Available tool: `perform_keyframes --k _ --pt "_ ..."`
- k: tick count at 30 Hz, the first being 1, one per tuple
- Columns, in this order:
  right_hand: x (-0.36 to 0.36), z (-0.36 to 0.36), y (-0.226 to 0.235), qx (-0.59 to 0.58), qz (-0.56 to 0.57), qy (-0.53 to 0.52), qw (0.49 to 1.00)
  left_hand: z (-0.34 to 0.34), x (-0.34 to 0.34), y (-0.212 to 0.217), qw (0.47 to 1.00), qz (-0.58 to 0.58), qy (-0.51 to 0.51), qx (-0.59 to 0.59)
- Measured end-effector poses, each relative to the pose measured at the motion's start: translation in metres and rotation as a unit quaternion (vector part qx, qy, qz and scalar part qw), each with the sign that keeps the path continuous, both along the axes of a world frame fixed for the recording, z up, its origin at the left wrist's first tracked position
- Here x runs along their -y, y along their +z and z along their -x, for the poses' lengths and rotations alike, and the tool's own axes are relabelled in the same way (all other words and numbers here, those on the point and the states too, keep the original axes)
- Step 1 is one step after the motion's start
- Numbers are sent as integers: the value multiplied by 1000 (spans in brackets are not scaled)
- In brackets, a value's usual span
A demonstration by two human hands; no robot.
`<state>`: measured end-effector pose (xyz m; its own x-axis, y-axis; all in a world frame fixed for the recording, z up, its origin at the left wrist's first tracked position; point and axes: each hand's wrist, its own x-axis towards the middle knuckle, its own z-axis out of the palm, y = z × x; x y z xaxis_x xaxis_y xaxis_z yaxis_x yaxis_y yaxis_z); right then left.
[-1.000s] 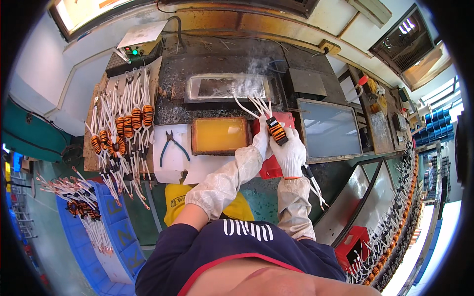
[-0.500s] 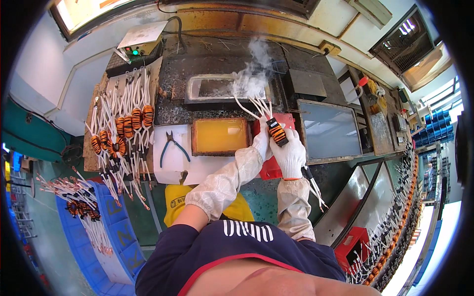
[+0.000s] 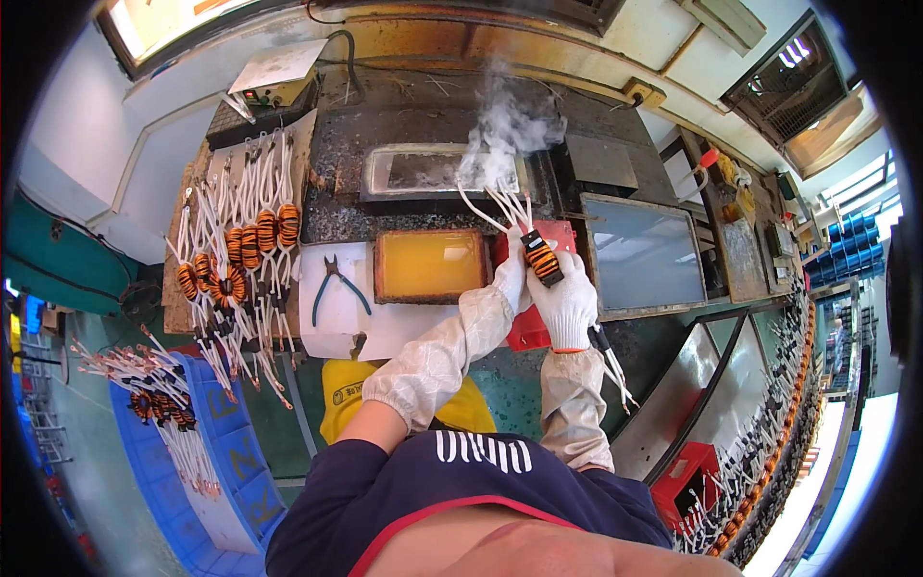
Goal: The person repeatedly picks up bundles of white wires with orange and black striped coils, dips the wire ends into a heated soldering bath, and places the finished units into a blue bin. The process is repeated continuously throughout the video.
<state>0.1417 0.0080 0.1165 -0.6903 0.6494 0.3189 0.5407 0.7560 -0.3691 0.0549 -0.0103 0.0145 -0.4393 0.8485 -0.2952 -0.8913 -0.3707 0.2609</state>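
View: head
Wound coil (image 3: 542,260): black and orange, above red container (image 3: 529,333), near side of rectangular tank (image 3: 396,197)
White leads (image 3: 507,210): fanned; tips at tank's right part, contact unclear
Left grip (image 3: 511,274): closed on coil's lead end, fingertips hidden
Right grip (image 3: 565,303): clamped on coil's lower body
Change: smoke (image 3: 514,130) spread rightward; control box (image 3: 274,94) lamp no longer green; grips almost unmoved
Meaning: judged a steady hold at tank

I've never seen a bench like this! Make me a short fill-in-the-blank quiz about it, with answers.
The coil held by the white-gloved right hand is striped black and ____.
The pliers lie to the ____ of the amber-filled tray.
The large plastic bin at lower left is coloured ____.

Missing words: orange; left; blue.
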Motion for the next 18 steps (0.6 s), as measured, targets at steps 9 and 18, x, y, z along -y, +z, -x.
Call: perform_keyframes --k 9,18 --pt "-2 0 -4 -5 17 -12 1000 0 -1 1 1000 11 0 1" --pt "-1 0 -2 8 33 -19 999 -1 1 4 999 18 -8 -29"
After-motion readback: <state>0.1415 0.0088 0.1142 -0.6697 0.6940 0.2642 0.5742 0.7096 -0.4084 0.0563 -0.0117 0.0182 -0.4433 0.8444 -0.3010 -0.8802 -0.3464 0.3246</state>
